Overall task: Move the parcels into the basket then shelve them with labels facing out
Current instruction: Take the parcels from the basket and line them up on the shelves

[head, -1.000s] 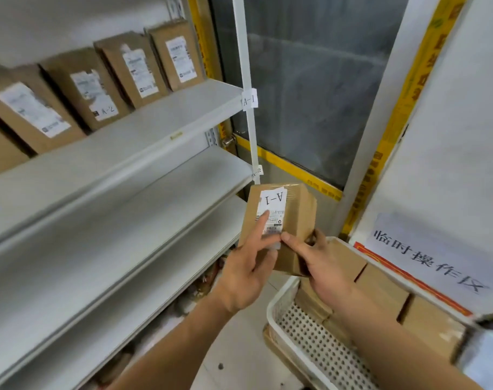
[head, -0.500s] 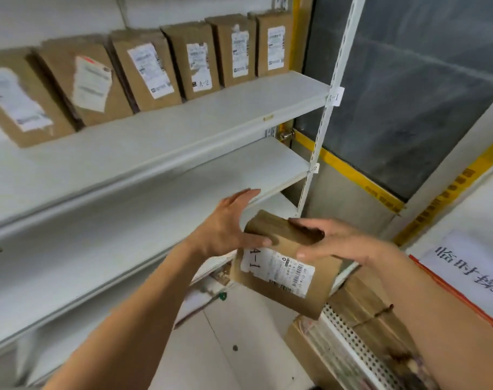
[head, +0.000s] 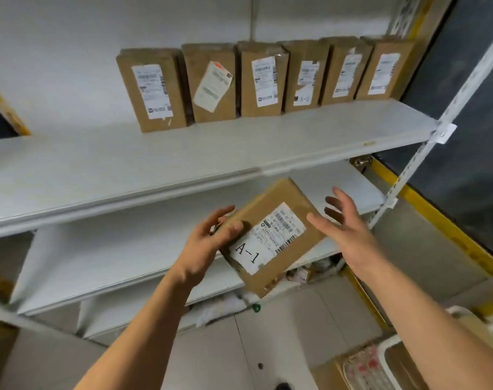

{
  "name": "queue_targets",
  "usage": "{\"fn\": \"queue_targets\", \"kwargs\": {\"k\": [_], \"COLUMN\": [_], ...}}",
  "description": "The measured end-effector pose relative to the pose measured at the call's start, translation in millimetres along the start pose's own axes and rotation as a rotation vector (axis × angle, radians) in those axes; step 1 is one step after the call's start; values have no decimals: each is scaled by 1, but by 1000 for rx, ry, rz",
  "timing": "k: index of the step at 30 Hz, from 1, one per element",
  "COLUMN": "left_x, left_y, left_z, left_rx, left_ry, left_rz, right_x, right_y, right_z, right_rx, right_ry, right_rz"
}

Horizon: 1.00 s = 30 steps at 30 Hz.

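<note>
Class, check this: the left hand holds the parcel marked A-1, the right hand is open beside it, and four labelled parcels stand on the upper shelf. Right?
Not quite. The head view shows six parcels on the upper shelf, not four. The left hand does hold the A-1 parcel; the right hand is open.

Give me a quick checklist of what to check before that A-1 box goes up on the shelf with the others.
1. Grip on the A-1 parcel: the left hand holds one end alone; the right hand is open beside it. Not ok for a steady lift.
2. Label visible: faces the camera, ok.
3. Parcel upright like the row of parcels: tilted, not ok.
4. Free space on the top shelf: bare stretch left of the row, ok.
5. Shelf tag matches A-1: cannot tell, unreadable.
</note>
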<state>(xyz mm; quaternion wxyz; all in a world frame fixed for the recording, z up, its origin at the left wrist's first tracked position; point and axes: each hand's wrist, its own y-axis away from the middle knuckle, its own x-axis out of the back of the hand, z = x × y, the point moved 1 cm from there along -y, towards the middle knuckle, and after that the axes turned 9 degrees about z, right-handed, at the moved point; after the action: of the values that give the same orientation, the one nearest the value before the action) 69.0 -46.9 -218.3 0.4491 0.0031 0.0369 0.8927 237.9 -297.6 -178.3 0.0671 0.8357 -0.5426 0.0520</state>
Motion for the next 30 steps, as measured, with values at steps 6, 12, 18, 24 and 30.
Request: {"fn": "queue_targets", "kwargs": {"k": [6, 12, 18, 24, 30], "left_x": [26, 39, 80, 149, 240], "left_y": [6, 10, 10, -20, -79], "left_z": [29, 67, 100, 126, 131], "left_rx": [-104, -223, -322, -357, -354], "left_ry": [192, 55, -102, -152, -221], "left_rz": [232, 275, 422, 579, 620], "right_x": [-76, -126, -183, -269, -365], "right_y": [-13, -35, -66, -92, -129], "right_z": [-29, -82, -110, -134, -150], "right_rx": [17, 223, 351, 391, 321], "right_ry": [-133, -229, -157, -134, -53], "right_rz": [-316, -512, -573, -552, -610]}}
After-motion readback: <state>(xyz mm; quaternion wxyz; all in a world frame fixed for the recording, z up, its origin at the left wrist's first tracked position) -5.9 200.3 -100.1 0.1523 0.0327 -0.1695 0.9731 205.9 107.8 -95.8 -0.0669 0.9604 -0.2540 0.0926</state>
